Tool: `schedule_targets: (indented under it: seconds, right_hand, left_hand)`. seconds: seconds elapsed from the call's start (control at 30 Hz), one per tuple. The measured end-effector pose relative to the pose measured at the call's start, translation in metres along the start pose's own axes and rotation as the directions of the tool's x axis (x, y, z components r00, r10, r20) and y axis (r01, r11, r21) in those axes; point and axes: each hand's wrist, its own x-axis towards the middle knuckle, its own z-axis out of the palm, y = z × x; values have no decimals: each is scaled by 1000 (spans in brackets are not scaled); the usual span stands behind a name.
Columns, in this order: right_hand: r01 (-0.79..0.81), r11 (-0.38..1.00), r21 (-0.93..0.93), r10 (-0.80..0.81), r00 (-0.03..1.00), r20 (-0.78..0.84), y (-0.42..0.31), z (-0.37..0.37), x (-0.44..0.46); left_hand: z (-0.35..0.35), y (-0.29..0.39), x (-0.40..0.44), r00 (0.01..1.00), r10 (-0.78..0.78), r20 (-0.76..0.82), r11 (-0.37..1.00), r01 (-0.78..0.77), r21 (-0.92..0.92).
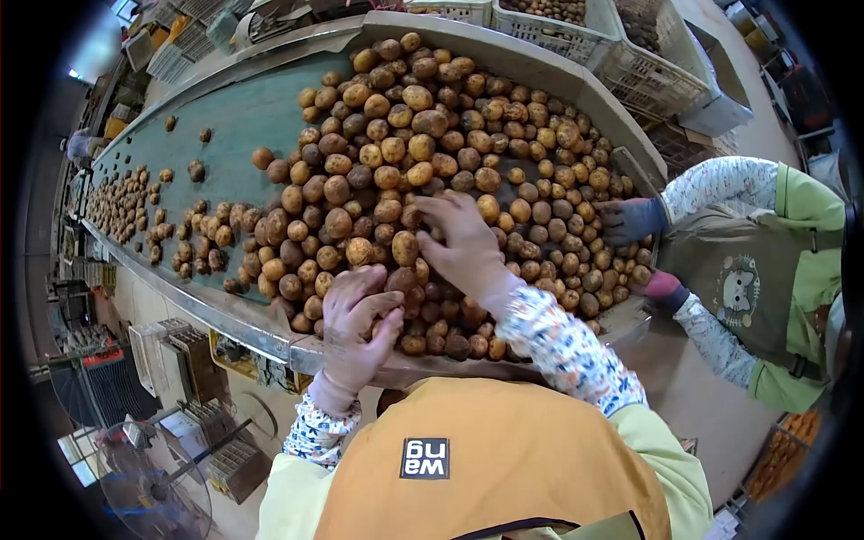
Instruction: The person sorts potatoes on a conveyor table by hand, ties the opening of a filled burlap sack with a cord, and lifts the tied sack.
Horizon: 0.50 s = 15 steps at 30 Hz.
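Brown and yellowish potatoes (336, 189) lie heaped on the green conveyor belt (234, 103). At the near edge of the heap is my left hand (353, 333), its fingers bent and spread a little over the potatoes; nothing shows in its grasp. My right hand (463, 243) reaches farther into the pile. Its fingertips touch a potato (410, 216), and the thumb lies apart from them, beside another potato (405, 247). What lies under both palms is hidden.
A co-worker's gloved hands, one grey (633, 221) and one pink (664, 288), are at the heap's right end. Metal side walls (531, 67) border the belt. Plastic crates (652, 76) stand beyond it. A fan (155, 481) is at lower left.
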Motion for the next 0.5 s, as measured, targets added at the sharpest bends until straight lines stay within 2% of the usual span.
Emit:
schedule_targets:
  seconds: [0.03, 0.07, 0.1, 0.17, 0.23, 0.3, 0.33, 0.37, 0.43, 0.5]
  right_hand:
    - [122, 951, -284, -120, 992, 24, -7, 5, 15]
    - [118, 804, -583, 28, 971, 235, -8, 24, 29]
    - [175, 742, -648, -55, 978, 202, 0, 42, 34]
    - [279, 705, -652, -145, 957, 253, 16, 49, 42]
    - [370, 728, -577, -182, 916, 357, 21, 34, 42]
    - [403, 813, -421, -315, 912, 264, 30, 18, 36]
    - [385, 851, -357, -296, 914, 279, 21, 3, 33]
    - [377, 875, -305, -338, 925, 173, 11, -6, 26]
    - [528, 803, -276, -540, 841, 39, -14, -38, 26]
    - [590, 705, -393, -645, 765, -9, -25, -92, 54]
  left_hand:
    - [0, -1, -3, 997, -61, -40, 997, 63, 51]
    - [-3, 5, -2, 997, -69, -33, 996, 71, 51]
    - [-8, 9, -4, 999, -47, -27, 998, 48, 38]
    - [-9, 9, -8, 998, 6, -61, 993, 1, 114]
    - [-7, 2, -16, 991, -40, -127, 994, 52, 91]
    - [-3, -3, -20, 984, -104, -147, 989, 119, 93]
    - [-3, -2, -20, 983, -97, -156, 986, 116, 123]
    - [-5, -1, -19, 982, -94, -162, 987, 112, 111]
    - [-9, 1, -18, 983, -120, -142, 984, 137, 114]
    - [-11, -1, -21, 976, -147, -158, 982, 163, 91]
